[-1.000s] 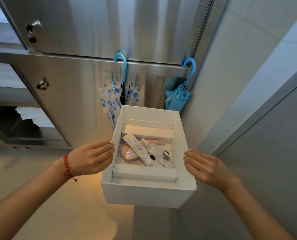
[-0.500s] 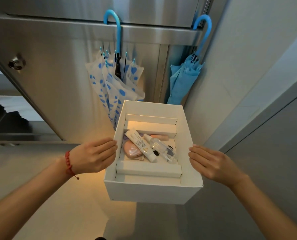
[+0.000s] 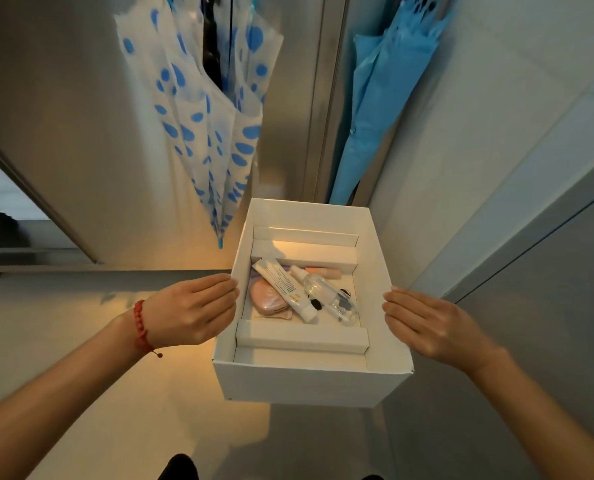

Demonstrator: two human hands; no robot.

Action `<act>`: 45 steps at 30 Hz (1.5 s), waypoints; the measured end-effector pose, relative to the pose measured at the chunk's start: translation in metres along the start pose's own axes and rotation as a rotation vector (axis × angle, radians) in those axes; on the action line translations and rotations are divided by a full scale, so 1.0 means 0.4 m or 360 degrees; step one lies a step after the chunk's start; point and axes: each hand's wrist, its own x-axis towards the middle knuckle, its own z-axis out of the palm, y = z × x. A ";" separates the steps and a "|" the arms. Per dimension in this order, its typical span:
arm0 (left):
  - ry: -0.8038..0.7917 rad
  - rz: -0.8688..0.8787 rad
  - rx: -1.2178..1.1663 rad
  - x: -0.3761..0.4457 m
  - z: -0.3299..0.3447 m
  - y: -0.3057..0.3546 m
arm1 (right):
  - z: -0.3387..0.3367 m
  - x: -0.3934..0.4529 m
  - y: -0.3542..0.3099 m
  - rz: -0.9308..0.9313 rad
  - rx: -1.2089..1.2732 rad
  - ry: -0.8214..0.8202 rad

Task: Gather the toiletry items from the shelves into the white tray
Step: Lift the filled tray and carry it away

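White tray [image 3: 309, 382] first: you carry it in the air between your two hands, its long axis running away from you toward the steel wall [image 3: 63, 133], its near end toward your body. Behind it hang a spotted umbrella [image 3: 205, 133] and a plain blue umbrella [image 3: 385, 98], both well above the far rim. Your left hand [image 3: 191, 310] lies flat against the left wall of the tray, fingers straight and together, fingertips just at the rim; a red bracelet [image 3: 139, 323] sits on that wrist. Your right hand [image 3: 430, 323] presses the right wall the same way, fingers extended, nothing curled round the edge that you can see. So the tray is clamped by side pressure alone, equally near both hands.

Inside, the toiletry items lie in the middle compartment, between two cardboard dividers: a clear spray bottle [image 3: 330, 299] toward the right, a white tube [image 3: 285, 289] slanting from the far left to the near middle, a pink soap-like case [image 3: 267, 301] at the left partly under the tube, and a small pink stick [image 3: 323, 271] along the far divider. Judging by this, gathering looks largely done.
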 end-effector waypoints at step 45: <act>0.0119 0.0132 0.0174 -0.211 0.976 0.376 | 0.825 -0.388 -0.497 0.0066 0.0237 -0.0100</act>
